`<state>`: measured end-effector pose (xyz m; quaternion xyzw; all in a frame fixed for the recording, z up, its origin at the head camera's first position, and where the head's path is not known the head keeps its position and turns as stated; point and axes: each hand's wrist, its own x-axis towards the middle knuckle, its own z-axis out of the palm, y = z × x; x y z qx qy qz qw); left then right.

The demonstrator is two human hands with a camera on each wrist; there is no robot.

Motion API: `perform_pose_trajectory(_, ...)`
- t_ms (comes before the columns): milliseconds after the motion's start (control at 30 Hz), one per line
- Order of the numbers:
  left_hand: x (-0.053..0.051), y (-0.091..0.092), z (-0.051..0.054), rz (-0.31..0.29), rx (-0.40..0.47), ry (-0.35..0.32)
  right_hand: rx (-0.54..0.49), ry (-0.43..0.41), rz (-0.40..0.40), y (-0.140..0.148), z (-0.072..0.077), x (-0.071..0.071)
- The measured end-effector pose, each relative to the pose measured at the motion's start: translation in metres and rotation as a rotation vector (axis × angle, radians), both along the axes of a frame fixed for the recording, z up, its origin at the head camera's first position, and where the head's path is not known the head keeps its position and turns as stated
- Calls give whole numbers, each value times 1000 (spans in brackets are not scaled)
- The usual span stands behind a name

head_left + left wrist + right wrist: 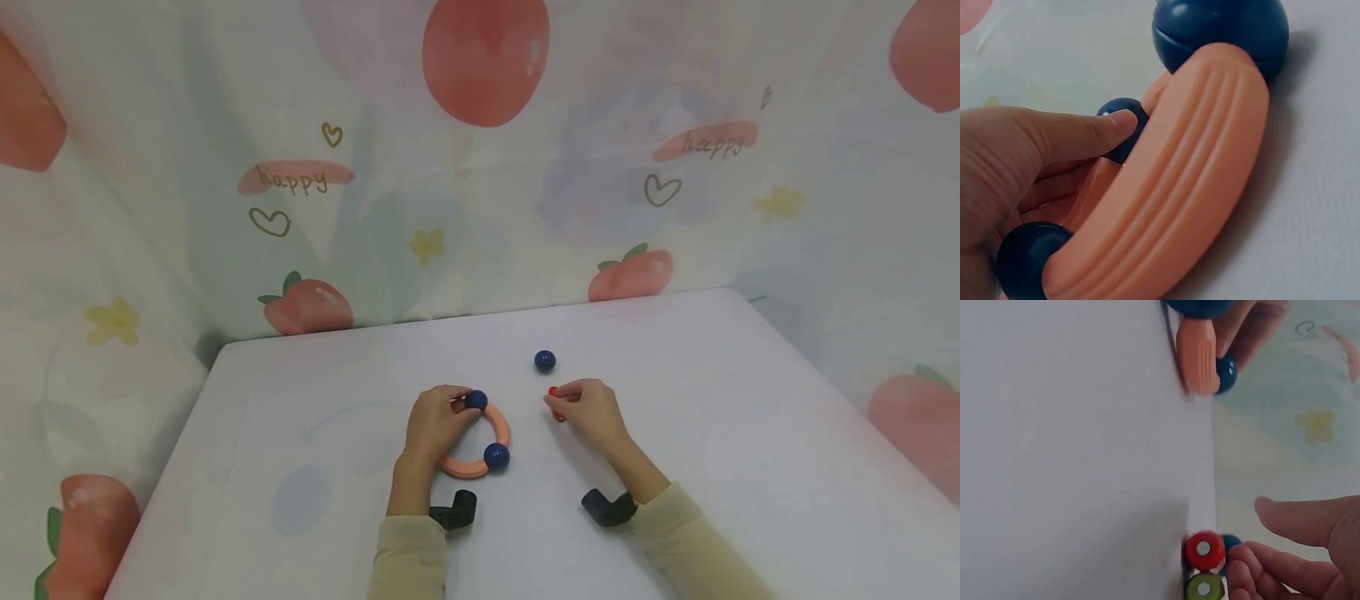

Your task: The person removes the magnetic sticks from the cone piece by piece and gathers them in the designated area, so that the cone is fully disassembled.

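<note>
A ring-like shape of ribbed orange curved pieces [502, 425] and blue balls [497, 457] lies on the table. My left hand [437, 425] pinches the ball [476, 401] at the ring's far side; its thumb [1124, 123] presses on that ball in the left wrist view. My right hand [592, 412] is at a small red piece [557, 405]. Round red [1205, 550] and green [1205, 588] ends with silver centres show in the right wrist view, close beside its bent fingers. There the thumb stands apart from them. Whether the fingers touch the piece, I cannot tell.
A loose blue ball [545, 361] sits on the white table [697, 400], beyond my right hand. Black wrist-worn devices [456, 511] hang near both cuffs. A printed cloth [510, 208] with fruit and hearts hangs behind the table.
</note>
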<state>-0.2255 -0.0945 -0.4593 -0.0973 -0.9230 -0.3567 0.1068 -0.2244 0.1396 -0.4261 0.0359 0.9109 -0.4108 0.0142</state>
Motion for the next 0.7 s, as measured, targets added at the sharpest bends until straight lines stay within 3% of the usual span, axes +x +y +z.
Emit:
perform_pose_trajectory(133,0,1,0,-9,8,-4,34,109,-16,-15,4,3)
perform_pose_trajectory(200,-1,1,0,-7,11,-10,45,123,-26,-19,7,3)
perform_pose_trajectory(433,-1,-2,3,12,9,-25,66,64,60,-44,4,0)
perform_pose_trajectory(567,-1,-3,2,0,12,-17,26,35,146,-63,-4,-1)
perform_pose_trajectory(700,-2,-3,-1,-8,21,-8,-8,21,182,-71,-11,-1)
